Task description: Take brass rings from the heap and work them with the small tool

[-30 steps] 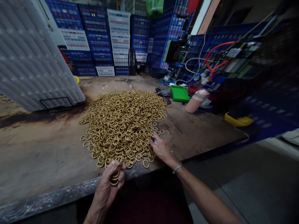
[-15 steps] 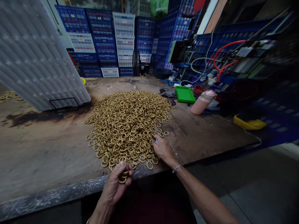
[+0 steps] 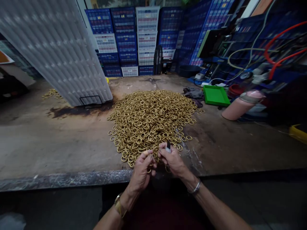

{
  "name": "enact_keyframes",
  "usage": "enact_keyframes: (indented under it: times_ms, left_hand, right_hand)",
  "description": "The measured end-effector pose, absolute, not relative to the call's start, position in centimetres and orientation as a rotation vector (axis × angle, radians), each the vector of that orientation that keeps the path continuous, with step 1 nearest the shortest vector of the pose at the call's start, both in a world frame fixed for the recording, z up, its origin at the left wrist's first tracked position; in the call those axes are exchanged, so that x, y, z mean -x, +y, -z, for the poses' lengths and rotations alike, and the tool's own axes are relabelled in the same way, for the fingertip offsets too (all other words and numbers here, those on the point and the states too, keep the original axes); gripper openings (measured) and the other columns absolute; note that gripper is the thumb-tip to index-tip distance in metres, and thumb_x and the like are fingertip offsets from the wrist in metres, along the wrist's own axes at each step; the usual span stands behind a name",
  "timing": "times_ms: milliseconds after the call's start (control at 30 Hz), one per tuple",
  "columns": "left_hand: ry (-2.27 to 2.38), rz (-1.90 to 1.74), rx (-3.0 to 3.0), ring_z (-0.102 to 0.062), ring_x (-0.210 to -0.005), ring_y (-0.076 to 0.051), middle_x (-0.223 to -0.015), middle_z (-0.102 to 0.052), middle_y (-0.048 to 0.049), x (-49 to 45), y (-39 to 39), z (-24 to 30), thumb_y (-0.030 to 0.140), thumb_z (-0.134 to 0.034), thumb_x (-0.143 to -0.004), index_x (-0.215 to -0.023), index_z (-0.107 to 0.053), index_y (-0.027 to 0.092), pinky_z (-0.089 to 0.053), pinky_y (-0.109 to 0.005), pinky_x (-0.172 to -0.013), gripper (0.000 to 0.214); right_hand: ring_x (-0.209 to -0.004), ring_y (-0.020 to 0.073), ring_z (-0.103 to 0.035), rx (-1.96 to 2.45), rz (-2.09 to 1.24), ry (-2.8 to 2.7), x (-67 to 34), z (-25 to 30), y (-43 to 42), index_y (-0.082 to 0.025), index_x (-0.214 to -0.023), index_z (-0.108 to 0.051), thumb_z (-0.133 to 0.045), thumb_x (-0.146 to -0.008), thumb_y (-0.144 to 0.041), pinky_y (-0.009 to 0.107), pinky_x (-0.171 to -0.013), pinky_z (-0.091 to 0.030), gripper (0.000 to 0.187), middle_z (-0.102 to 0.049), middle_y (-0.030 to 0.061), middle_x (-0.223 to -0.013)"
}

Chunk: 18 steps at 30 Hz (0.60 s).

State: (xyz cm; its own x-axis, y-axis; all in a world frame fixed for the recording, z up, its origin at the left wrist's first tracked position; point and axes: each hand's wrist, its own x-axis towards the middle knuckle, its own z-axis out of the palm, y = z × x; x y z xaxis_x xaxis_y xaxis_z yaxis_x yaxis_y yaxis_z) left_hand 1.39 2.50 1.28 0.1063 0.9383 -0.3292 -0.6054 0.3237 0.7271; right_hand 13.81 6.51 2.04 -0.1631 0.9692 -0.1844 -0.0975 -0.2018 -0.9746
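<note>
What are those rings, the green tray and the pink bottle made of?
Rings: probably metal, perhaps brass, or something gold-coated; they're yellow-gold with a dull sheen.
Green tray: likely moulded plastic, given its even, bright colour and thin raised rim.
Pink bottle: smooth, rather matte body; painted metal or plastic, the look doesn't settle which.

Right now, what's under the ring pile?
The ring pile rests on the tabletop, whose bare surface shows to either side. Beneath the heap that surface is covered, so anything else lying there can't be seen.
</note>
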Motion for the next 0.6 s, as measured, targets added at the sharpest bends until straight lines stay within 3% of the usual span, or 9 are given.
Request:
enact_keyframes:
  times_ms: [233, 467, 600]
  left_hand:
    - [0.829, -1.215, -0.500, -0.043, -0.051, -0.005, -0.069, -0.051, 0.0007, -0.94, 2.34, -1.37, 0.037, -0.064, -0.073, -0.079, -0.056, 0.014, -0.027, -0.014, -0.037, 0.025]
    - [1.170, -1.223, -0.813, -0.037, -0.040, -0.006, -0.051, -0.045, 0.0048, -0.70, 2.11, -0.91, 0.044, -0.061, -0.073, -0.072, -0.058, 0.015, -0.028, -0.017, -0.038, 0.029]
    - [1.275, -1.257, -1.043, -0.041, -0.047, -0.007, -0.054, -0.049, 0.0033, -0.56, 1.97, -1.38, 0.039, -0.060, -0.073, -0.069, -0.062, 0.015, -0.033, -0.019, -0.046, 0.024]
  right_hand:
    - [-0.037, 0.0042, -0.034, 1.229, -1.572, -1.266, -13.01, -1.41, 6.13, -0.019, -0.074, -0.047, -0.054, -0.071, -0.038, 0.017, -0.035, -0.025, 0.021, -0.050, -0.0060, -0.053]
    - [-0.047, 0.0073, -0.040, 1.333, -1.282, -1.628, -13.41, -1.61, 6.54, -0.018, -0.077, -0.053, -0.048, -0.077, -0.037, 0.018, -0.045, -0.034, 0.020, -0.050, -0.0045, -0.055]
    - [-0.052, 0.0079, -0.038, 1.372, -1.174, -1.762, -13.13, -1.86, 6.69, -0.017, -0.065, -0.053, -0.049, -0.077, -0.037, 0.019, -0.049, -0.032, 0.024, -0.044, -0.0046, -0.054]
